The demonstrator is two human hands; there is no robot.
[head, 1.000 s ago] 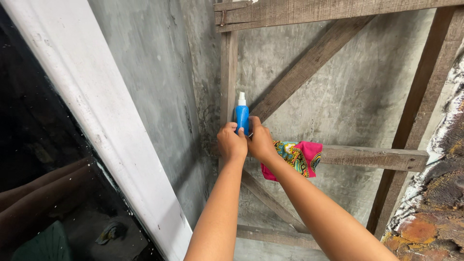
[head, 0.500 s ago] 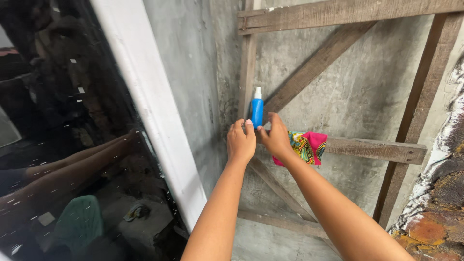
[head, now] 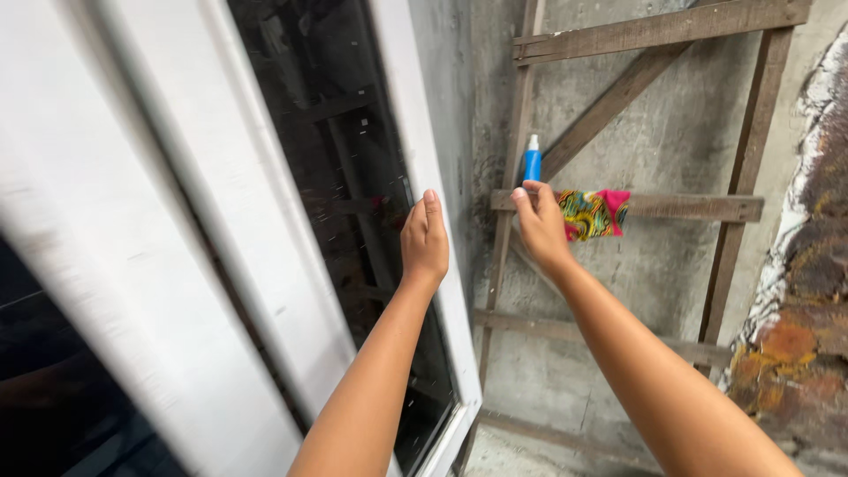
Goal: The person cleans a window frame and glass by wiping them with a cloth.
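Observation:
A blue spray bottle [head: 532, 162] with a white top stands upright on a horizontal wooden rail [head: 689, 208] of a frame against the concrete wall. A pink, patterned cloth [head: 594, 213] hangs over the same rail just right of it. My right hand [head: 540, 223] is raised in front of the rail, fingers loosely apart, holding nothing, just below the bottle and left of the cloth. My left hand [head: 425, 237] is open with fingers together, held up in front of the white window frame [head: 422, 168], apart from the bottle.
A dark glass pane [head: 336, 177] in white framing fills the left half. The wooden frame has a diagonal brace [head: 609, 102] and an upright post [head: 746, 168]. A rough, rust-coloured wall surface [head: 804, 291] stands at the right.
Both hands have let go of the spray bottle and drawn back from the rail. The view has swung left and pulled away, so more of the window shows.

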